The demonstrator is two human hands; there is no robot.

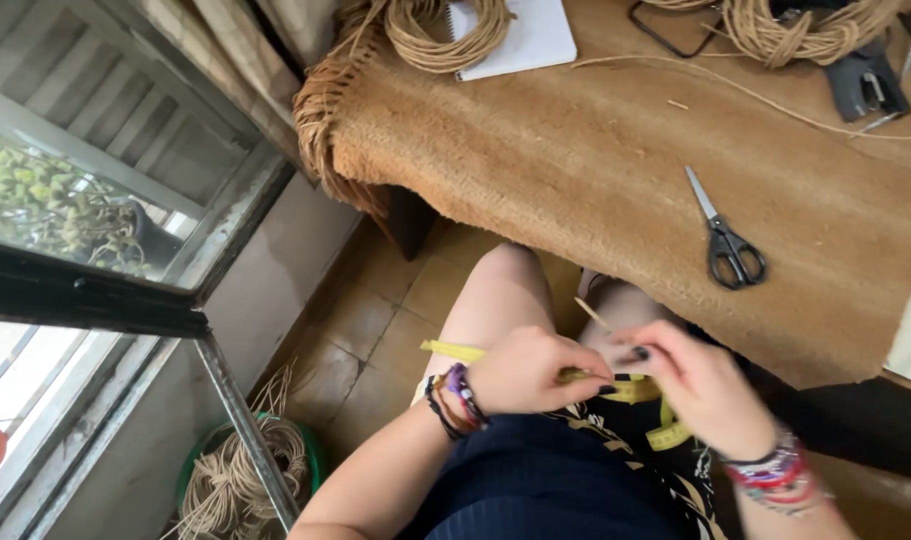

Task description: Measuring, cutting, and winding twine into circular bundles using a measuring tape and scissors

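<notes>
**Yellow tape across the lap**

We see one soft yellow measuring tape (630, 388) running left to right over the knees. Our left hand (530, 370) and right hand (700, 385) both pinch it, fingers pressed together; one thin pale stick (592, 314) angles upward between them. One pair of black-handled scissors (725, 240) lies on the fuzzy brown tabletop (575, 170).

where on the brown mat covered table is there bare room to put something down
Bare brown mat lies between the white notebook and the black-handled scissors, down to the table's near edge. The far right is crowded with a tan cord coil and black stapler.
</notes>
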